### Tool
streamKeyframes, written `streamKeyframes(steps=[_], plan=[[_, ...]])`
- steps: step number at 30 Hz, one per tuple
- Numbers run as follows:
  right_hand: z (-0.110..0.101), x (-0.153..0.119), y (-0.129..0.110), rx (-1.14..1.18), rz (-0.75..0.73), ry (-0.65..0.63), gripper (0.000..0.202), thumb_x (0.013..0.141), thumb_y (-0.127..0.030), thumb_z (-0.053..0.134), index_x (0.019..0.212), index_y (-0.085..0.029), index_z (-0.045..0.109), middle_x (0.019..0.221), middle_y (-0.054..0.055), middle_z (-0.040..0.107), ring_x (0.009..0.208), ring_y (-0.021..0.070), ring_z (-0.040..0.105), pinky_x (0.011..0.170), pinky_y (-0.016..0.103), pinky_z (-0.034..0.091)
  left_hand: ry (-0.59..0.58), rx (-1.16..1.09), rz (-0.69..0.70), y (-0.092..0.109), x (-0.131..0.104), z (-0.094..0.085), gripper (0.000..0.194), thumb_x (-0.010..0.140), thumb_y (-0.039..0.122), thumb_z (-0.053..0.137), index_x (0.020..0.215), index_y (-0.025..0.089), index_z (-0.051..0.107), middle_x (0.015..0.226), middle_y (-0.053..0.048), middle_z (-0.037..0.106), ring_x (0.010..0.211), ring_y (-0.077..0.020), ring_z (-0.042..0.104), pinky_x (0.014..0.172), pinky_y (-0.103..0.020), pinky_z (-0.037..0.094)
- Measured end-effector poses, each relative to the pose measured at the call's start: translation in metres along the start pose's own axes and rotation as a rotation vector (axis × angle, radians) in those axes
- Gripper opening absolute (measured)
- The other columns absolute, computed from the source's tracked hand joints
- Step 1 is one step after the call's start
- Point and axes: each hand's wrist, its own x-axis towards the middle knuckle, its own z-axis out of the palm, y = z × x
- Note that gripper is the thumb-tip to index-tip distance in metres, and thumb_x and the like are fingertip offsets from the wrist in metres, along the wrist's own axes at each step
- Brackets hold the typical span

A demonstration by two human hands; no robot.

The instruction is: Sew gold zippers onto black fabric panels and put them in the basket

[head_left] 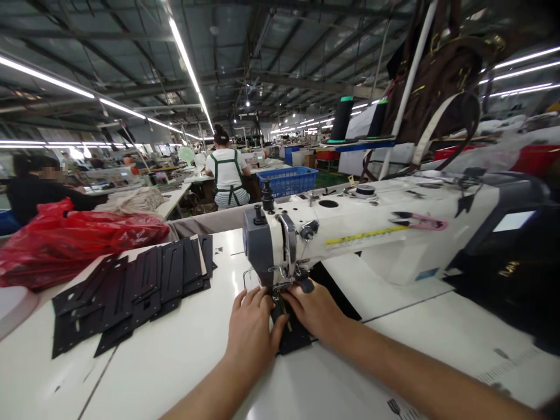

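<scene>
A white sewing machine point(367, 224) stands in front of me, its needle and presser foot low over a black panel point(297, 343). The panel lies flat on the white table under the foot, with a narrow strip or slot along its middle. My left hand point(251, 326) is on the panel's left side, holding it with the thumb near the middle and the fingers bent beside the foot. From the right, my right hand point(318, 309) grips the panel close to the needle; its fingertips are partly hidden by the machine head. A larger black piece point(335, 289) lies behind my right hand.
Overlapping black panels point(146, 280) are spread at the left, by a red plastic bag point(83, 236). Pink-handled thread snips point(420, 221) rest on the machine arm. Black thread cones point(341, 119) stand above. Beyond are a blue basket point(289, 181) and a seated person point(227, 169).
</scene>
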Motion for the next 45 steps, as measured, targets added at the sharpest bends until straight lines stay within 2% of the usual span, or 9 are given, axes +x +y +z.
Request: streamKeyframes(steps=[2, 4, 7, 15, 22, 29, 32, 36, 45], plan=[[-0.009, -0.020, -0.004, 0.054, -0.138, -0.002, 0.028, 0.085, -0.015, 0.043, 0.105, -0.012, 0.062, 0.108, 0.011, 0.063, 0.103, 0.0213, 0.056, 0.089, 0.036, 0.045, 0.016, -0.027, 0.015, 0.004, -0.010, -0.002, 0.010, 0.078, 0.015, 0.054, 0.086, 0.017, 0.060, 0.106, -0.009, 0.064, 0.105, -0.0261, 0.056, 0.094, -0.051, 0.037], [-0.015, -0.038, -0.008, 0.119, -0.250, 0.002, 0.032, 0.084, -0.016, 0.044, 0.111, -0.010, 0.060, 0.115, 0.012, 0.060, 0.110, 0.0228, 0.052, 0.094, 0.039, 0.042, 0.036, -0.069, 0.041, 0.007, -0.019, -0.003, 0.016, 0.078, 0.011, 0.052, 0.087, 0.019, 0.062, 0.104, -0.007, 0.065, 0.101, -0.0243, 0.058, 0.093, -0.050, 0.039], [-0.018, -0.048, -0.011, 0.161, -0.278, -0.004, 0.032, 0.084, -0.014, 0.042, 0.110, -0.006, 0.060, 0.113, 0.014, 0.061, 0.107, 0.0242, 0.053, 0.092, 0.041, 0.044, 0.061, -0.125, 0.071, 0.008, -0.027, -0.002, 0.020, 0.077, 0.007, 0.051, 0.086, 0.019, 0.064, 0.102, -0.007, 0.067, 0.098, -0.0237, 0.060, 0.091, -0.051, 0.041], [-0.013, -0.039, -0.008, 0.171, -0.274, -0.012, 0.033, 0.082, -0.013, 0.044, 0.108, -0.004, 0.061, 0.113, 0.014, 0.061, 0.107, 0.0246, 0.053, 0.092, 0.040, 0.044, 0.056, -0.113, 0.146, 0.002, -0.022, 0.000, 0.022, 0.082, 0.010, 0.046, 0.092, 0.019, 0.064, 0.105, -0.008, 0.066, 0.100, -0.0232, 0.059, 0.094, -0.053, 0.038], [-0.008, -0.030, -0.001, 0.181, -0.266, 0.004, 0.034, 0.080, -0.011, 0.044, 0.109, -0.007, 0.061, 0.113, 0.013, 0.061, 0.106, 0.0224, 0.054, 0.092, 0.037, 0.045, 0.110, -0.106, 0.191, -0.005, -0.012, 0.004, 0.024, 0.080, 0.008, 0.044, 0.091, 0.020, 0.062, 0.100, -0.006, 0.067, 0.097, -0.0230, 0.061, 0.091, -0.050, 0.043], [-0.007, -0.027, 0.001, 0.149, -0.287, 0.034, 0.036, 0.080, -0.011, 0.045, 0.112, -0.004, 0.059, 0.116, 0.013, 0.059, 0.106, 0.0221, 0.055, 0.095, 0.034, 0.044, 0.084, -0.047, 0.226, -0.011, -0.010, 0.001, 0.026, 0.080, 0.015, 0.049, 0.102, 0.019, 0.061, 0.107, -0.008, 0.065, 0.102, -0.0255, 0.059, 0.089, -0.050, 0.046], [-0.004, -0.032, -0.001, 0.070, -0.314, 0.117, 0.034, 0.081, -0.010, 0.045, 0.110, -0.004, 0.060, 0.114, 0.014, 0.060, 0.105, 0.0226, 0.056, 0.092, 0.034, 0.047, 0.069, -0.002, 0.281, -0.014, -0.017, 0.000, 0.024, 0.081, 0.021, 0.052, 0.103, 0.019, 0.061, 0.108, -0.009, 0.065, 0.103, -0.0269, 0.059, 0.089, -0.051, 0.046], [0.003, -0.035, -0.002, -0.028, -0.384, 0.230, 0.029, 0.083, -0.003, 0.040, 0.098, -0.004, 0.065, 0.101, 0.015, 0.066, 0.096, 0.0225, 0.061, 0.083, 0.033, 0.053, 0.115, 0.019, 0.371, -0.017, -0.022, 0.005, 0.024, 0.087, 0.013, 0.039, 0.091, 0.017, 0.063, 0.102, -0.009, 0.067, 0.095, -0.0221, 0.063, 0.090, -0.047, 0.047], [0.004, -0.025, 0.004, -0.078, -0.427, 0.172, 0.030, 0.082, 0.001, 0.038, 0.096, -0.002, 0.065, 0.099, 0.015, 0.067, 0.088, 0.0226, 0.064, 0.076, 0.032, 0.056, 0.069, 0.019, 0.433, -0.021, -0.010, 0.007, 0.030, 0.090, 0.012, 0.034, 0.093, 0.016, 0.064, 0.102, -0.010, 0.067, 0.099, -0.0203, 0.062, 0.096, -0.045, 0.043]])
